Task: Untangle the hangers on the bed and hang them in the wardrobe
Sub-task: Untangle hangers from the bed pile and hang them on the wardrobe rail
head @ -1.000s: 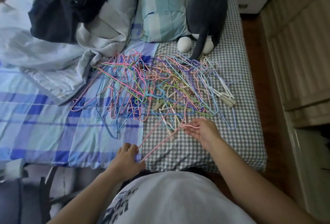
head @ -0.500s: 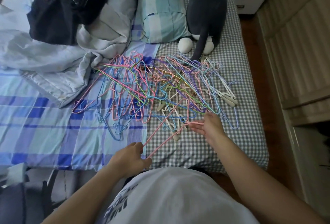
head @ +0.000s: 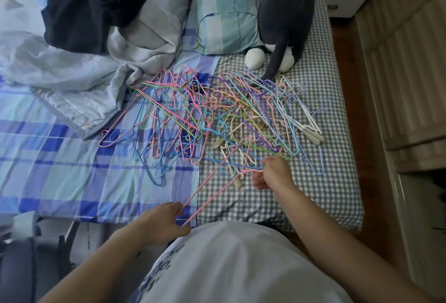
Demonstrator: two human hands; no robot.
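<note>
A tangle of thin wire hangers point(head: 212, 119) in pink, blue, green, purple and white lies spread across the middle of the bed point(head: 277, 196). One pink hanger point(head: 212, 185) stretches from the pile's near edge toward me. My left hand point(head: 161, 223) pinches its near corner at the bed's front edge. My right hand point(head: 274, 172) grips its far end where it meets the pile, fingers curled round the wire. The hanger's hook is hidden among the other hangers.
A crumpled grey duvet point(head: 79, 78) and dark clothes point(head: 89, 10) lie at the back left. A checked pillow point(head: 226, 10) and a dark plush toy point(head: 287, 13) sit at the head. Wardrobe doors point(head: 405, 66) run along the right, beyond a strip of wooden floor point(head: 347, 66).
My right hand has slid farther along the pink hanger toward the pile and to the right. The left hand keeps its hold near the bed's edge.
</note>
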